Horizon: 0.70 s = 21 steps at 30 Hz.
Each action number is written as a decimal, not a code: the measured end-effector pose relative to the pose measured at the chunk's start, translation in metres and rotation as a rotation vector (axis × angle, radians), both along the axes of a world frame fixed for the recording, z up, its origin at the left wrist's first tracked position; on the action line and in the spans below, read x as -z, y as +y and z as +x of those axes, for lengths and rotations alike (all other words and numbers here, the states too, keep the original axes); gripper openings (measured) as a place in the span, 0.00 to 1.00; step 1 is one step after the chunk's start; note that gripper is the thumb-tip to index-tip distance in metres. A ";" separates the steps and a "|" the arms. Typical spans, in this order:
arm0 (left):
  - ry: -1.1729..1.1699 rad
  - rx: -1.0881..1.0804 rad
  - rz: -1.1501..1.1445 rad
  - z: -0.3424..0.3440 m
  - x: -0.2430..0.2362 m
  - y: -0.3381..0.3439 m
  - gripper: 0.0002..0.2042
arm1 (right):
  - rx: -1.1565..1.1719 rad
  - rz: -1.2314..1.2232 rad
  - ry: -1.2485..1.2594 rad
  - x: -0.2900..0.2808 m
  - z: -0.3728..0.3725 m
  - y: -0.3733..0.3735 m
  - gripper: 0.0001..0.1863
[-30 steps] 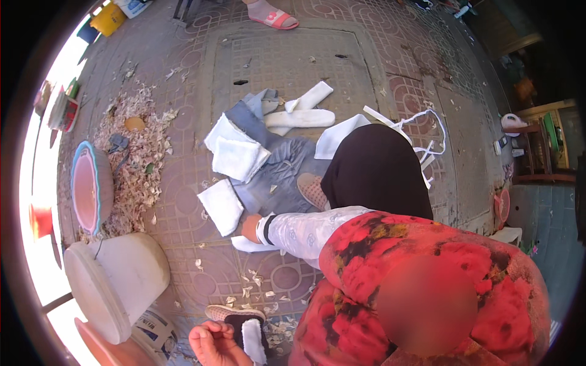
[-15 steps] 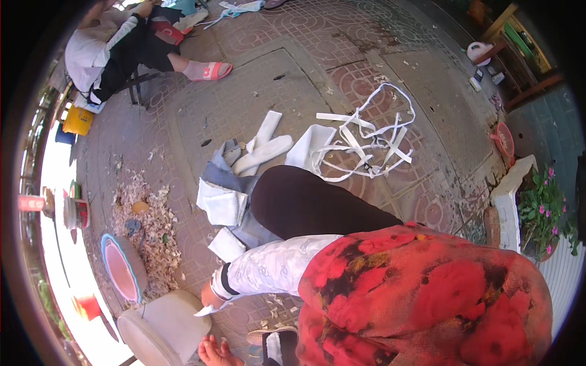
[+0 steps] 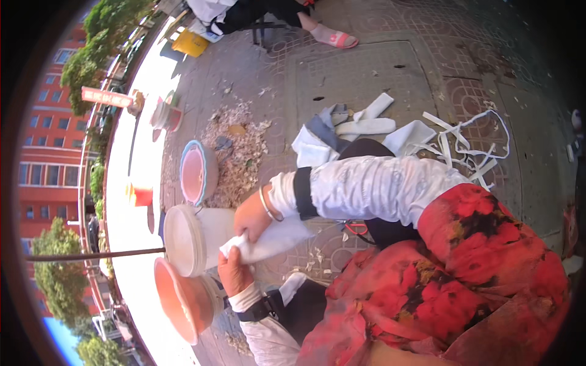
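A piece of white cloth [image 3: 278, 241] is stretched between my two hands above the paving, beside a white bucket. My right hand [image 3: 251, 216], with a bracelet and a white sleeve, pinches its upper edge. From below, my left hand [image 3: 233, 273] grips the near corner between thumb and fingers; part of those fingers is hidden. Several white and grey-blue cloth pieces [image 3: 314, 146] lie beyond my right arm. Farther right is a loose tangle of white strips [image 3: 467, 143]. Red-handled scissors [image 3: 356, 227] show partly under my right forearm.
The white bucket [image 3: 186, 241] stands left of my hands, with an orange basin [image 3: 180, 299] in front. Behind are a pink basin with a blue rim [image 3: 194, 174] and a heap of pale scraps [image 3: 238, 146]. Another person's foot in a pink sandal [image 3: 336, 38] is at the far side.
The view has swung left. My left hand, apart with fingers spread before, has come up to the white cloth. Both hands now hold it, and more of it shows.
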<state>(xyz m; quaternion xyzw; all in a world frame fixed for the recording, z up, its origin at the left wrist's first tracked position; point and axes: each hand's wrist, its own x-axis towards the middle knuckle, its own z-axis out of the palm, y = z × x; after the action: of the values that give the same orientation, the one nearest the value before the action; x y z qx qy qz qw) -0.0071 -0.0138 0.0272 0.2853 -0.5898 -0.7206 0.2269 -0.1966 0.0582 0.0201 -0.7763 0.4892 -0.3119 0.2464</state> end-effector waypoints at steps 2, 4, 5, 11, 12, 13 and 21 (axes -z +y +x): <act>0.013 -0.004 -0.070 -0.017 -0.011 0.009 0.10 | 0.021 0.143 -0.066 -0.021 -0.013 0.024 0.17; 0.039 -0.023 -0.060 -0.013 -0.028 0.014 0.11 | 0.010 0.180 -0.106 -0.026 -0.004 0.019 0.18; 0.045 -0.036 -0.040 -0.012 -0.029 0.015 0.11 | 0.049 0.188 -0.206 -0.024 -0.001 0.015 0.19; 0.067 -0.058 -0.028 -0.015 -0.006 -0.003 0.11 | 0.106 0.089 -0.489 0.007 0.004 -0.011 0.16; 0.064 -0.067 -0.007 -0.014 -0.001 -0.008 0.11 | 0.132 0.089 -0.544 0.009 0.007 -0.015 0.14; 0.084 -0.091 0.034 -0.014 0.003 -0.010 0.11 | 0.137 0.113 -0.543 0.007 0.011 -0.017 0.14; 0.187 -0.182 0.283 -0.016 -0.012 -0.018 0.08 | 0.674 0.050 -0.457 0.000 -0.017 -0.040 0.13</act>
<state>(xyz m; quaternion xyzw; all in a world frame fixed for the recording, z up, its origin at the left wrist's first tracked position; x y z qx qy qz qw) -0.0229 -0.0316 0.0390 0.2986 -0.4308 -0.7961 0.3026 -0.2140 0.0186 0.0197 -0.4770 0.6562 -0.5279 0.2515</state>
